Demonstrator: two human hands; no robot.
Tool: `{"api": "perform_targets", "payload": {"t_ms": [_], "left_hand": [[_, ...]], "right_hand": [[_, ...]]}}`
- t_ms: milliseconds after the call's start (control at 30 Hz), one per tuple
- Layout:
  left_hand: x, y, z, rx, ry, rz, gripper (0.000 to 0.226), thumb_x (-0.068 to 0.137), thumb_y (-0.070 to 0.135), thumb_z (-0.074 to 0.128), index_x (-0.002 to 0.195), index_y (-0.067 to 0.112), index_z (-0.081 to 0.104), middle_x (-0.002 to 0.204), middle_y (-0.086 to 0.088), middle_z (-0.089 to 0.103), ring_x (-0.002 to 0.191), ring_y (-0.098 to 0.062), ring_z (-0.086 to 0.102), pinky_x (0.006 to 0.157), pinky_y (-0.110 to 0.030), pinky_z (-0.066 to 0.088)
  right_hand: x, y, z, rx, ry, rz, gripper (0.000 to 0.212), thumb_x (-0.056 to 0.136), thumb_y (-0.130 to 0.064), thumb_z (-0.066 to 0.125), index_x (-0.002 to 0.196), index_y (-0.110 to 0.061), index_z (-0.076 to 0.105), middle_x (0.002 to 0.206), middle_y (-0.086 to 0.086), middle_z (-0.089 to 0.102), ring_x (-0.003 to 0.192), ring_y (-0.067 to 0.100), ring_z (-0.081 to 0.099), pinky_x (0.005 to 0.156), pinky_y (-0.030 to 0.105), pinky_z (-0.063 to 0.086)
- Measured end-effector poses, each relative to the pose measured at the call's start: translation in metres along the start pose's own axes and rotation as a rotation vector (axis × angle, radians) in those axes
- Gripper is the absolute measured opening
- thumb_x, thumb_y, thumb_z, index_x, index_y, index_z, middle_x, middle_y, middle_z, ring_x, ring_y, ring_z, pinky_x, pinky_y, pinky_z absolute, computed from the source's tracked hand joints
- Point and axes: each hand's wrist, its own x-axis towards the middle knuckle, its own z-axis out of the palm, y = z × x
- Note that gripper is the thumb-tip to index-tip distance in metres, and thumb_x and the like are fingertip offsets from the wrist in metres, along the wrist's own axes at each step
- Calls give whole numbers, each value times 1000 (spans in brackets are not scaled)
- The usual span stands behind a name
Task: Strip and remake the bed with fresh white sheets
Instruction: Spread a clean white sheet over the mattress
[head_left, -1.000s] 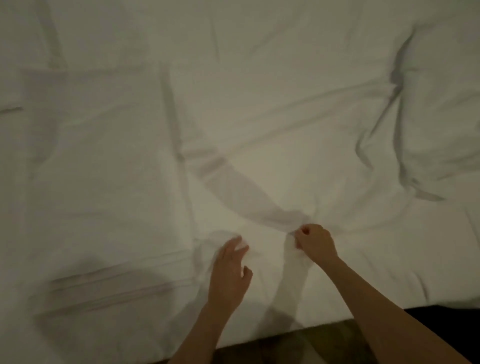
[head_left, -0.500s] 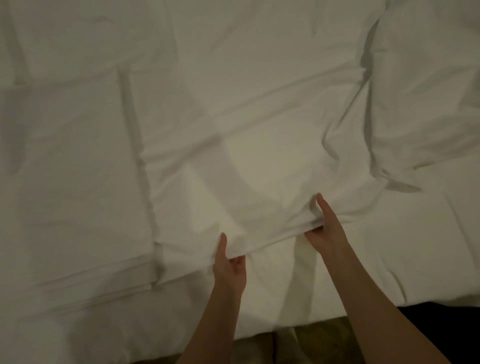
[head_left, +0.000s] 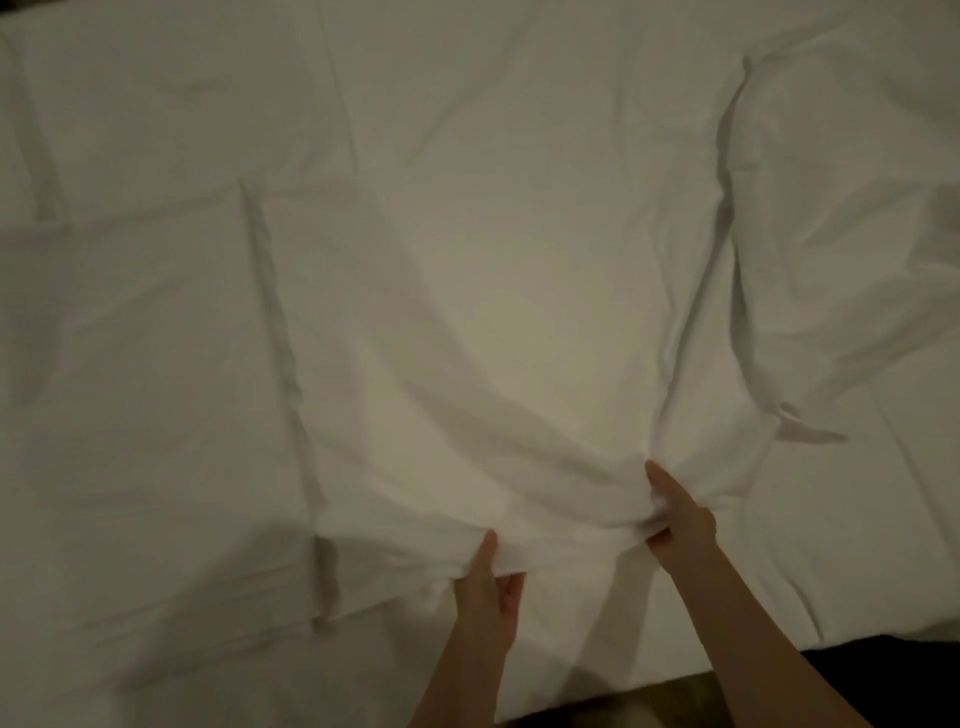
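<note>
A white sheet (head_left: 493, 291) covers nearly the whole head view, spread over the bed with creases running across it. My left hand (head_left: 488, 582) pinches the sheet's near folded edge, thumb on top and fingers tucked under the cloth. My right hand (head_left: 680, 519) grips the same edge a little to the right, with fabric bunched between thumb and fingers. The cloth is lifted into a ridge between the two hands. A layer of white bedding (head_left: 857, 545) lies flat beneath.
A puffed fold of white bedding (head_left: 841, 208) rises at the right. A long crease (head_left: 280, 353) runs down the left part. The bed's near edge shows at the bottom, with dark floor (head_left: 893, 675) beyond it at the lower right.
Both hands went from touching the sheet's edge to pinching it and lifting it. The cloth between them has gathered into a raised ridge, and the view has shifted slightly.
</note>
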Motion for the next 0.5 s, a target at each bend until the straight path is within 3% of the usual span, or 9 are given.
{"api": "perform_targets", "payload": {"t_ms": [67, 133, 200, 267, 333, 400, 500], "left_hand": [[-1, -7, 7, -3, -48, -36, 41, 90, 3, 58, 131, 0, 54, 106, -15, 67, 63, -18, 72, 50, -28, 57], [-1, -13, 12, -55, -76, -44, 37, 92, 5, 56, 129, 0, 56, 110, -16, 68, 68, -19, 72, 54, -29, 59], [-1, -15, 15, -121, -74, -20, 30, 93, 8, 55, 122, 2, 60, 96, -13, 74, 70, -17, 73, 57, -29, 60], [3, -13, 14, -170, -29, 31, 25, 94, 15, 56, 116, 7, 63, 91, -8, 75, 72, -15, 72, 60, -26, 59], [6, -12, 12, -162, 1, 105, 23, 95, 22, 55, 114, 13, 64, 103, -3, 73, 81, -13, 70, 68, -25, 58], [7, -12, 17, -127, 6, 148, 19, 96, 26, 52, 109, 17, 64, 103, 3, 73, 88, -11, 68, 78, -25, 57], [2, -24, 48, -292, -19, 87, 15, 95, 16, 54, 104, 11, 65, 87, -3, 75, 71, -10, 71, 63, -20, 58]], "right_hand": [[0, -8, -2, -60, -137, 93, 17, 84, -10, 67, 100, -9, 71, 102, 6, 69, 77, 17, 70, 63, 31, 60], [2, -17, -1, 8, -202, 140, 17, 88, -15, 62, 82, -15, 78, 90, 4, 73, 74, 15, 72, 62, 31, 60], [13, -32, 1, 131, -234, 115, 5, 77, -23, 77, 81, -21, 79, 96, 1, 74, 84, 15, 72, 69, 33, 60], [21, -49, -2, 156, -186, 76, 48, 62, -31, 87, 107, -26, 71, 116, -1, 69, 105, 16, 66, 90, 37, 54], [21, -73, -2, 96, -241, -31, 18, 91, -29, 61, 108, -30, 65, 107, -13, 70, 101, 7, 64, 96, 30, 50], [29, -94, -2, -16, -297, -89, 33, 104, -25, 38, 99, -33, 70, 91, -23, 71, 89, -4, 66, 84, 19, 54], [45, -125, 0, -45, -310, -175, 27, 101, -24, 47, 123, -23, 62, 107, -16, 70, 94, -3, 66, 80, 17, 55]]}}
